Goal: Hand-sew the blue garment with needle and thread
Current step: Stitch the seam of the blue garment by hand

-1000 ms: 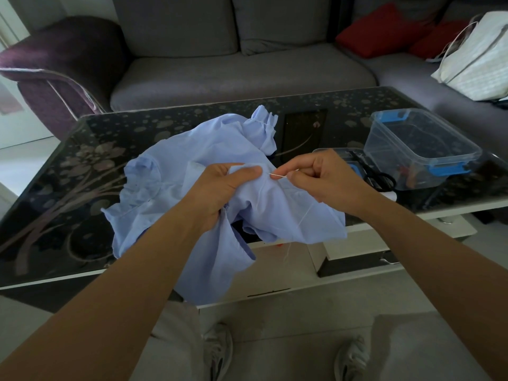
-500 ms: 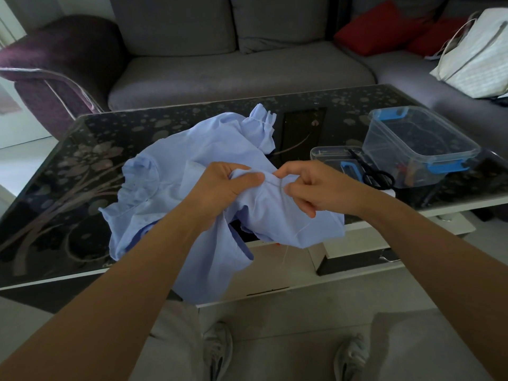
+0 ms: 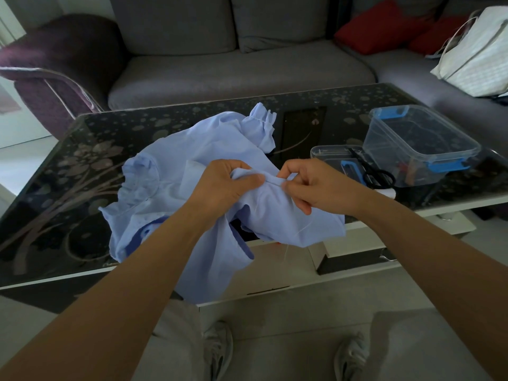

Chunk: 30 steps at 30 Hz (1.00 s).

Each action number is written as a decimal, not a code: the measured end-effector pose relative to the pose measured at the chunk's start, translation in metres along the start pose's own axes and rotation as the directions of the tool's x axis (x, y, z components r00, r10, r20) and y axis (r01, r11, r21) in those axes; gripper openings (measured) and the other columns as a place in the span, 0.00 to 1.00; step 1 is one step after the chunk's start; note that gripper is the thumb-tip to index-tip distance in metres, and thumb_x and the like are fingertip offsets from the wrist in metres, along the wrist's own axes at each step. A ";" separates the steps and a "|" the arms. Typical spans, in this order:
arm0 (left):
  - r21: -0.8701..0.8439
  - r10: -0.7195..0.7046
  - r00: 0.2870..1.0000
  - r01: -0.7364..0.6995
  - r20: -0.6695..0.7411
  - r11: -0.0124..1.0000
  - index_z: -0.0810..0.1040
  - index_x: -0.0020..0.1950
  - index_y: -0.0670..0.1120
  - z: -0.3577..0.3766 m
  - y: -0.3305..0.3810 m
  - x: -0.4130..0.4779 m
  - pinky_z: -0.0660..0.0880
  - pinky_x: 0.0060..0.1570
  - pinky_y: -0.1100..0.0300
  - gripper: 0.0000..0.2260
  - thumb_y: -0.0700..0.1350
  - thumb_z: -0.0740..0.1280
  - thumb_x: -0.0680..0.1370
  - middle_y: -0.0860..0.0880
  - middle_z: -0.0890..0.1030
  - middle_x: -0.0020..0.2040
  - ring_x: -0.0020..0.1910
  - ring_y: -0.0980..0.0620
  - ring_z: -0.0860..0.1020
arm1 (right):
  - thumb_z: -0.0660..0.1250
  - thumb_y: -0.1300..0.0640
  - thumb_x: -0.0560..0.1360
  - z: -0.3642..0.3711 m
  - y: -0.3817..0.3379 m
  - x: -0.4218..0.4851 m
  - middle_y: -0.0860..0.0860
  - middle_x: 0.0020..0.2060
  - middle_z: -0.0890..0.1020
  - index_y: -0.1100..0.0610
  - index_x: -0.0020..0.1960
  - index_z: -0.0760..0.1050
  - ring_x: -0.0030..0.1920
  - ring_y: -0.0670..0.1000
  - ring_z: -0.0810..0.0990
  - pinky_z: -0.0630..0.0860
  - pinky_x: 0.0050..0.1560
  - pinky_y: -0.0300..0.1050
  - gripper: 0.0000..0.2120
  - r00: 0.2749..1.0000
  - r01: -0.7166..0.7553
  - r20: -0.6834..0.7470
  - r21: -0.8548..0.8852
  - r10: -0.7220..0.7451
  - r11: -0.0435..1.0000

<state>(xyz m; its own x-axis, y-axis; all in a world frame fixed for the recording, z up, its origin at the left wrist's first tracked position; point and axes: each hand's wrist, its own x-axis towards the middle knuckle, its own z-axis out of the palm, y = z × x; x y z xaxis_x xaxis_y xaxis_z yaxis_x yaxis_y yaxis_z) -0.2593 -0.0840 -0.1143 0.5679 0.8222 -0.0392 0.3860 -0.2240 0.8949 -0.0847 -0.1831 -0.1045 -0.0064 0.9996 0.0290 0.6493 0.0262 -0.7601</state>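
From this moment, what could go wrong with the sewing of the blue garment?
1. The left hand pinches the blue garment close beside the right hand; the needle, too small to see, might prick a thumb.
2. Loose thread hangs past the table edge and could tangle or snag.

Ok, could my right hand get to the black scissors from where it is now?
Probably yes. The scissors lie on the clear lid beyond the right hand, with nothing between them. But its fingers are pinching a fold of the blue garment, so it would have to let go first.
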 end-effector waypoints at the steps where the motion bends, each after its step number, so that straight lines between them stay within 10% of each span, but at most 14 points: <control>1: 0.000 -0.011 1.000 0.011 0.001 1.000 0.76 0.61 0.42 -0.001 0.000 0.000 0.72 0.66 0.44 0.18 0.53 0.68 0.78 0.42 0.79 0.60 0.60 0.43 0.77 | 0.60 0.62 0.80 0.000 0.000 0.000 0.50 0.22 0.76 0.55 0.48 0.75 0.26 0.45 0.73 0.77 0.45 0.51 0.06 1.000 0.002 -0.002 -0.001 -0.002 1.000; 11: -0.199 -0.130 0.990 0.138 0.053 0.970 0.82 0.55 0.44 -0.006 0.000 0.002 0.76 0.62 0.45 0.13 0.50 0.71 0.76 0.44 0.83 0.53 0.55 0.44 0.80 | 0.59 0.61 0.81 -0.004 0.001 -0.001 0.47 0.24 0.74 0.53 0.50 0.76 0.25 0.42 0.70 0.68 0.31 0.30 0.08 0.999 0.029 -0.030 0.069 -0.027 0.997; 30: -0.391 -0.103 0.974 0.177 0.203 0.903 0.81 0.56 0.43 -0.006 -0.005 0.004 0.80 0.53 0.57 0.11 0.46 0.68 0.78 0.44 0.84 0.53 0.52 0.48 0.82 | 0.60 0.58 0.82 -0.004 0.002 0.000 0.52 0.29 0.74 0.54 0.48 0.75 0.31 0.52 0.70 0.69 0.33 0.36 0.07 0.998 0.062 -0.038 0.194 -0.056 0.979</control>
<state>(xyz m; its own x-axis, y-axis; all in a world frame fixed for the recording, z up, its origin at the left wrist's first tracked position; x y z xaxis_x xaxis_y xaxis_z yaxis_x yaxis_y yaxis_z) -0.2636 -0.0761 -0.1164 0.6607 0.7176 -0.2205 0.1647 0.1479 0.9752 -0.0804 -0.1830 -0.1039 -0.0138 0.9953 0.0962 0.4879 0.0907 -0.8682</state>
